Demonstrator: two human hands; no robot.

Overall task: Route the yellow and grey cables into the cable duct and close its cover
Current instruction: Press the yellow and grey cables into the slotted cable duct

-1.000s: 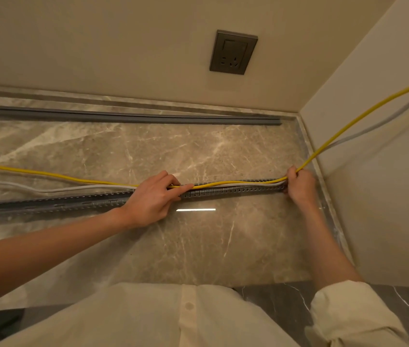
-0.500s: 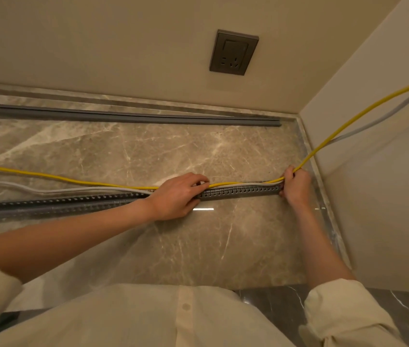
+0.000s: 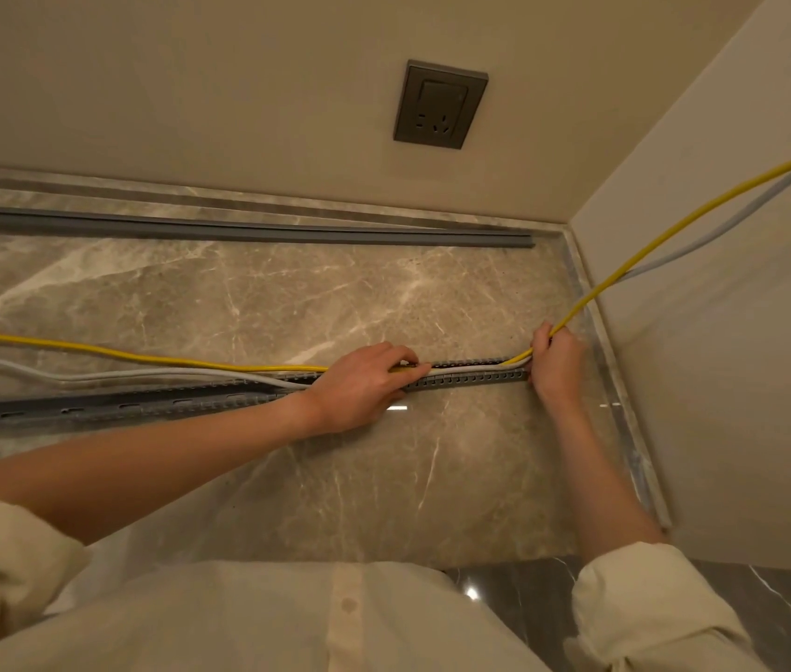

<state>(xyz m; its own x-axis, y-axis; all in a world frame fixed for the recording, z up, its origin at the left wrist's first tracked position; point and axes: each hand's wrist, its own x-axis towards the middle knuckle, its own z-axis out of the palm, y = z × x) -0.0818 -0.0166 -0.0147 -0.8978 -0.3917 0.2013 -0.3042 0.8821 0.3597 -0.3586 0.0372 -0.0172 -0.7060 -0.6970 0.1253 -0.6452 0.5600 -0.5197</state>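
Note:
A grey slotted cable duct (image 3: 471,379) lies open along the marble floor, running left to right. The yellow cable (image 3: 141,354) and grey cable (image 3: 141,375) lie beside it on the left and sit inside it between my hands. My left hand (image 3: 364,385) presses down on the cables at the duct's middle, fingers curled over the yellow one. My right hand (image 3: 556,363) grips both cables at the duct's right end, where they rise toward the upper right along the side wall. The duct cover (image 3: 238,230), a long grey strip, lies apart near the back wall.
A dark wall socket (image 3: 439,105) is set in the back wall. The side wall (image 3: 723,380) closes off the right, right beside the duct's end. My cream shirt and rolled sleeves fill the bottom of the view.
My left hand has slid to the right along the duct, pressing the cables in. More of both cables now sits inside the duct's right section. My right hand has stayed at the duct's end.

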